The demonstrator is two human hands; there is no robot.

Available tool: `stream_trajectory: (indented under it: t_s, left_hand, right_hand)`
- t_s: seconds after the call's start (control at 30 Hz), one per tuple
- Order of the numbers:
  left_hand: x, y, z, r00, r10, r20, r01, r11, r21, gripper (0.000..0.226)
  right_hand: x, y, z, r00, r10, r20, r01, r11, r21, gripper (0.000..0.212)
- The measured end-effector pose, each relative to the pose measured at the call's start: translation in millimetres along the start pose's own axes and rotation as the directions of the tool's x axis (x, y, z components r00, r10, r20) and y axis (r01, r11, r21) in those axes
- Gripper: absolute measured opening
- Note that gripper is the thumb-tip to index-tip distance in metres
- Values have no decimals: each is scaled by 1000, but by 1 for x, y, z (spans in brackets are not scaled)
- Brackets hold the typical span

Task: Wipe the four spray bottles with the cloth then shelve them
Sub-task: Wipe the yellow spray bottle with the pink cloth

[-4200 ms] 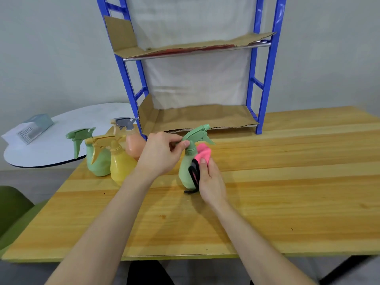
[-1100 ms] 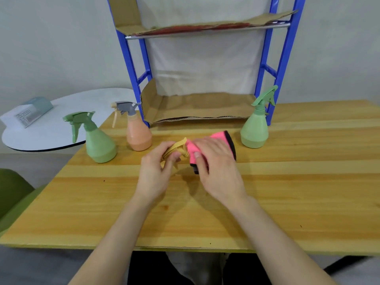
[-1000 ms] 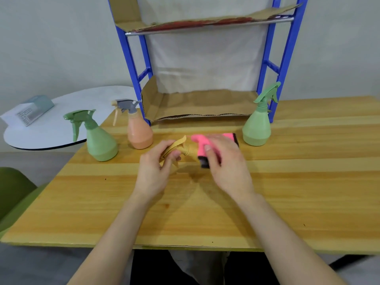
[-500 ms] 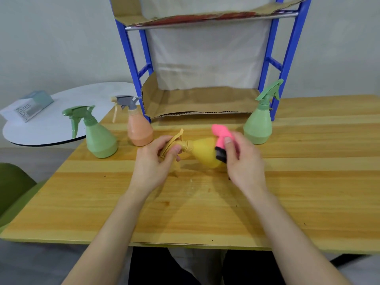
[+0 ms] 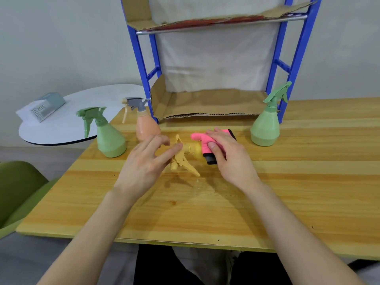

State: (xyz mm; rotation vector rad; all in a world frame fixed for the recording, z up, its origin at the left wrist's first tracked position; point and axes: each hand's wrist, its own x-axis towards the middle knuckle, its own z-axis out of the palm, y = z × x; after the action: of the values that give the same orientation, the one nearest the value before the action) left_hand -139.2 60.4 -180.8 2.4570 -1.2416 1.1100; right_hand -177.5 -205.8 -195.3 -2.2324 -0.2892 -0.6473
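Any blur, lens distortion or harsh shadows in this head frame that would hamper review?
Head view: the left hand is smeared by motion blur, the right hand on the pink cloth is sharper; wide-angle bending bows the blue shelf frame and the table edge; lighting is soft and even, with faint shadows under the arms and no glare.

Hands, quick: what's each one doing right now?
Left hand: open, fingers spread, fingertips at the yellow bottle sprayer head.
Right hand: closed on the cloth, pressing it over the bottle.

Pale plain wall (image 5: 61, 38), wooden table (image 5: 308, 182), white round side table (image 5: 61, 128), green chair (image 5: 16, 186) at left
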Motion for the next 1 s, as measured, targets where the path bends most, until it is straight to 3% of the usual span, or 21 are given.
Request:
stream_trajectory:
  t_s: [0.1, 0.13, 0.27, 0.4, 0.43, 0.53, 0.67, 0.77, 0.8, 0.83, 0.87, 0.93, 1.0]
  left_hand:
    - [-6, 5, 6, 999, 36, -2, -36, 997, -63, 27]
    - [-7, 7, 8, 999, 38, 1, -38, 995, -93, 25]
    - [-12, 7, 10, 999, 37, -22, -39, 989, -145, 24]
    - [-14, 13, 12, 998, -39, -40, 30, 977, -209, 34]
    - [-13, 15, 12, 998, -55, -38, 45, 974, -223, 36]
    - [-16, 14, 12, 999, -45, -25, 37, 970, -241, 35]
    - [-16, 19, 14, 998, -58, -35, 47, 967, -250, 32]
    - [-15, 23, 11, 993, -116, -35, 101, 954, -280, 45]
    - [-15, 24, 10, 991, -131, -23, 119, 950, -288, 43]
    - [-15, 26, 11, 987, -160, -10, 150, 943, -298, 36]
    - [-16, 30, 12, 977, -214, -4, 202, 928, -312, 27]
    - [-13, 36, 14, 926, -377, 6, 352, 860, -370, 19]
    - [-5, 41, 13, 854, -517, 53, 490, 767, -414, 23]
  right_hand:
    - [3, -2, -2, 984, 164, -66, -165, 986, -5, 34]
    - [2, -7, 0, 987, 146, -71, -149, 988, -39, 35]
    - [-9, -6, 8, 967, -228, 117, 245, 957, -154, 37]
    - [4, -3, -5, 998, 42, -44, -46, 995, -84, 37]
    - [2, -9, 1, 1000, 18, -21, -20, 994, -109, 37]
    - [-10, -4, 13, 960, -256, 112, 271, 952, -144, 36]
    - [3, -3, -1, 992, 93, -85, -102, 990, -99, 34]
    - [-10, -10, 10, 974, -197, 108, 215, 958, -189, 38]
    - [-11, -5, 9, 966, -233, 111, 249, 954, -167, 37]
    - [-8, -1, 4, 983, -167, 75, 176, 975, -138, 35]
    - [-2, 1, -1, 1000, -8, 2, 8, 995, -98, 31]
    - [9, 7, -5, 946, 305, -108, -314, 946, -80, 28]
    - [6, 4, -7, 935, 332, -124, -344, 934, -93, 29]
